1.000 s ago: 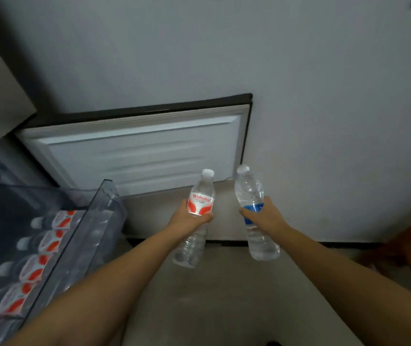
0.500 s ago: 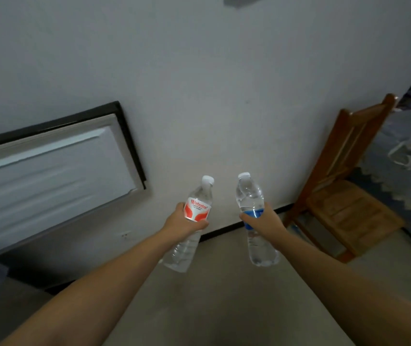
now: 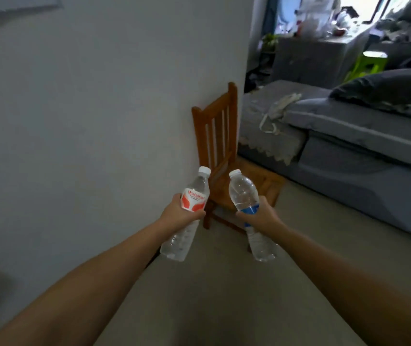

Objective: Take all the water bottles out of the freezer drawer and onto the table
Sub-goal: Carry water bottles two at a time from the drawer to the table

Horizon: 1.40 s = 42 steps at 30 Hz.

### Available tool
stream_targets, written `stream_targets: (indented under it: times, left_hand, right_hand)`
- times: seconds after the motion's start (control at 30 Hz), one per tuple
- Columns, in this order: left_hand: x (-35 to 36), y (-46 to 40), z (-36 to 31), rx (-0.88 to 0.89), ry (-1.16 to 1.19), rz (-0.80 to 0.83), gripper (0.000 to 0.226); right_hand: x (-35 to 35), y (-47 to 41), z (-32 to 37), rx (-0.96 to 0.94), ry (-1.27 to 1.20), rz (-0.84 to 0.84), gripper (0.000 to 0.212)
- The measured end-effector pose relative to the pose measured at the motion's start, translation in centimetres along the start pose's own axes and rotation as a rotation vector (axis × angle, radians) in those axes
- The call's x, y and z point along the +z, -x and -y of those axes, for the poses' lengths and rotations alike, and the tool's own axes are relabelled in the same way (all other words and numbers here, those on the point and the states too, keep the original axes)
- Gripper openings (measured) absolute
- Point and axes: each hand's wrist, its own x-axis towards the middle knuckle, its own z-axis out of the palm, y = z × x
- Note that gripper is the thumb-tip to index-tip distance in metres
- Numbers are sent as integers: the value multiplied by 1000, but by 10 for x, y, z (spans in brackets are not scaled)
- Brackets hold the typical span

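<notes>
I have my left grip wrapped round the red-labelled bottle and my right grip round the blue-labelled bottle, both at centre frame. No tabletop shows yet; the bottles may be slick with condensation and slide free while I carry them.

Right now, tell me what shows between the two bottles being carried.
In the head view, the wooden chair against the wall shows in the gap between the red-labelled bottle and the blue-labelled bottle; the bottles are apart.
</notes>
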Motion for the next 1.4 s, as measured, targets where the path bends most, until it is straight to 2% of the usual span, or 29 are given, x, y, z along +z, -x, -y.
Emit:
stream_targets:
  times: [0.23, 0.4, 0.57, 0.7, 0.77, 0.9, 1.03, 1.23, 1.33, 1.4]
  left_hand:
    - [124, -81, -86, 142, -27, 382, 74]
    - [201, -138, -140, 220, -104, 523, 67]
    - [289, -207, -220, 322, -209, 672, 70]
    - [357, -237, -274, 443, -278, 761, 75]
    - [398, -237, -296, 467, -307, 820, 75]
    - [473, -224, -321, 525, -388, 987, 63]
    - [549, -199, -347, 648, -491, 1172, 48]
    - [681, -149, -402, 767, -516, 1266, 47]
    - [743, -125, -435, 801, -516, 1363, 26]
    - [781, -106, -455, 798, -508, 1382, 24]
  right_hand:
    - [-112, -23, -81, 182, -101, -231, 61]
    - [-177, -58, -108, 253, -170, -363, 58]
    - [-250, -89, -126, 315, -246, -555, 50]
    - [-299, -85, -144, 335, -236, -721, 23]
    - [-320, -75, -162, 397, -255, -821, 16]
    - [-351, -51, -199, 523, -313, -924, 36]
    - [-387, -26, -249, 608, -354, -1027, 25]
    - [-473, 10, -322, 680, -350, -1118, 41]
    - [-522, 32, -353, 729, -371, -1138, 50]
    - [-556, 48, -374, 756, -359, -1156, 54]
